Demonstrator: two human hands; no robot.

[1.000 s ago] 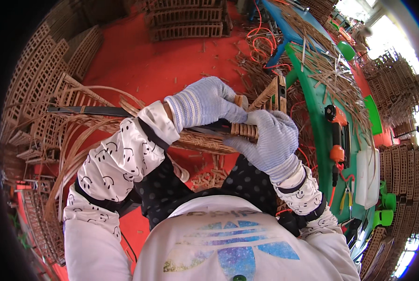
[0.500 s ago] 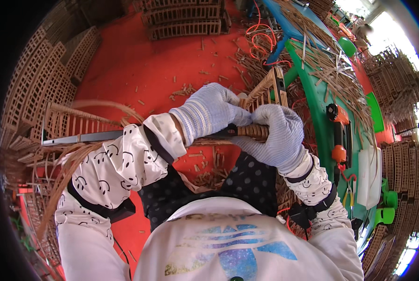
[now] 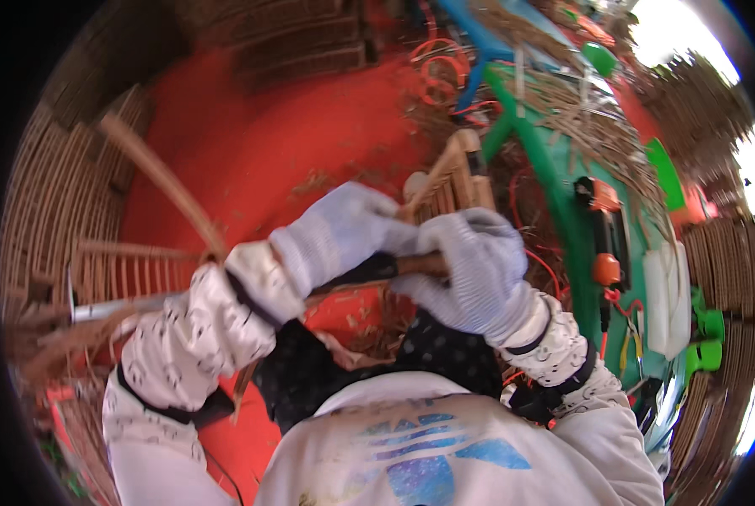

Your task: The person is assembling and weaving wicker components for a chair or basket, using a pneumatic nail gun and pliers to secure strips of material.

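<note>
While much of the view is blurred, the count stands as follows. Grips, two, both in pale gloves: my left grip (image 3: 335, 232), fingers bent in against its neighbour, contents not to be told; my right grip (image 3: 479, 274), wrapped around the bound rail of a slatted wicker frame (image 3: 426, 264). Frame: one, lying crosswise in front of me, its right end standing up just beyond my right glove. Slatted panel (image 3: 133, 274), one, at left, beyond my left sleeve (image 3: 179, 346). Loose strip (image 3: 158, 181), one, angling toward far left.

On the green desk (image 3: 636, 261) at right: nailer (image 3: 604, 228), orange and black, one; pliers (image 3: 630, 346) with yellow handles, one pair; white container (image 3: 667, 308), one; wicker strips (image 3: 563, 110), too many and tangled to count. Orange hose (image 3: 436, 76), coiled at the far side.

Hidden: my left fingertips, behind the right glove; the middle of the rail, under both gloves; whether panel and frame join, behind my left sleeve. Cut off by the dark rim: wicker stacks (image 3: 715, 126) at right. Smeared beyond counting: far stacks (image 3: 297, 42) and scraps on the red floor (image 3: 251, 126).
</note>
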